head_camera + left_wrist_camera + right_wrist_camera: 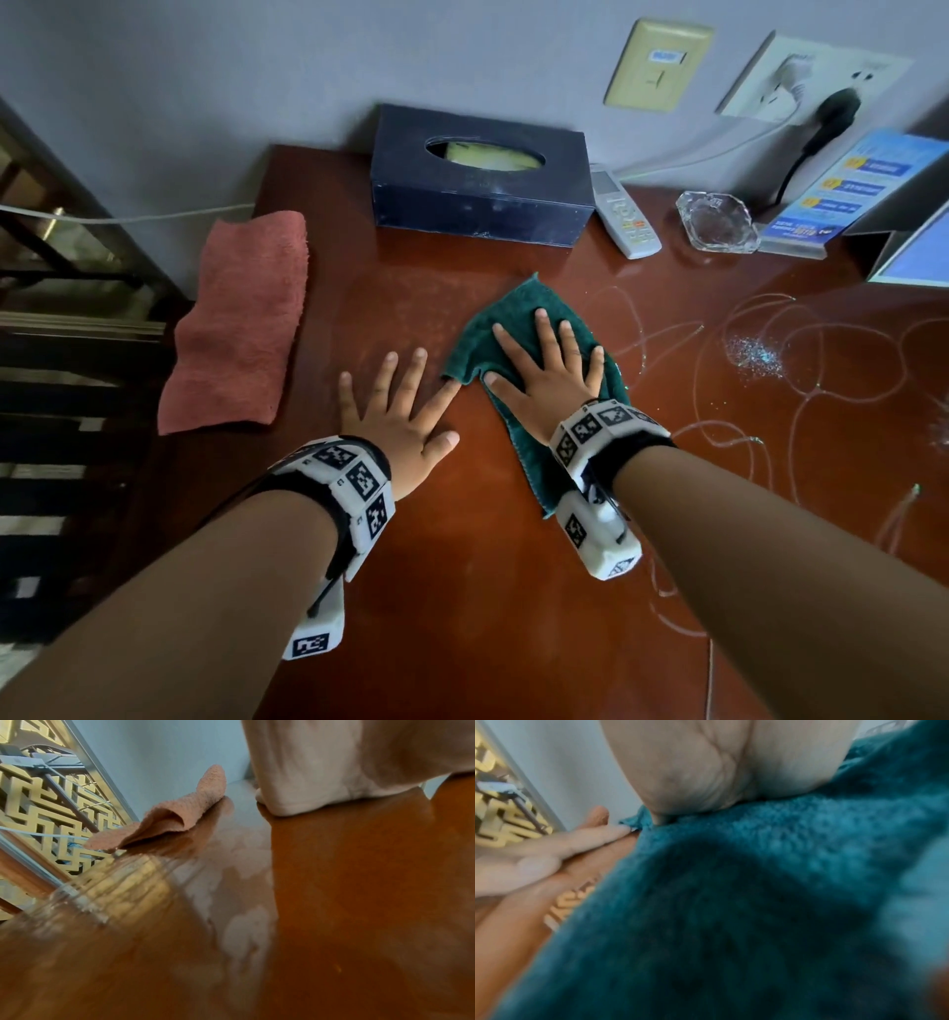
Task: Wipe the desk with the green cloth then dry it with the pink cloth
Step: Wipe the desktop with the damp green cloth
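The green cloth (518,334) lies spread on the reddish-brown desk (462,591), near its middle. My right hand (544,365) presses flat on the cloth with fingers straight and spread; the right wrist view shows its palm (706,770) on the green cloth (757,902). Just left of it, my left hand (405,406) lies flat on the bare desk, fingers spread, its index fingertip touching the cloth's left edge. The pink cloth (239,324) lies folded along the desk's left edge, away from both hands; the left wrist view shows this pink cloth (167,819) partly overhanging the edge.
A dark tissue box (480,177) stands at the back against the wall. Right of it lie a white remote (624,216), a glass ashtray (716,223) and a blue leaflet stand (832,190). Wet loops and a sparkling patch (755,354) mark the desk's right side.
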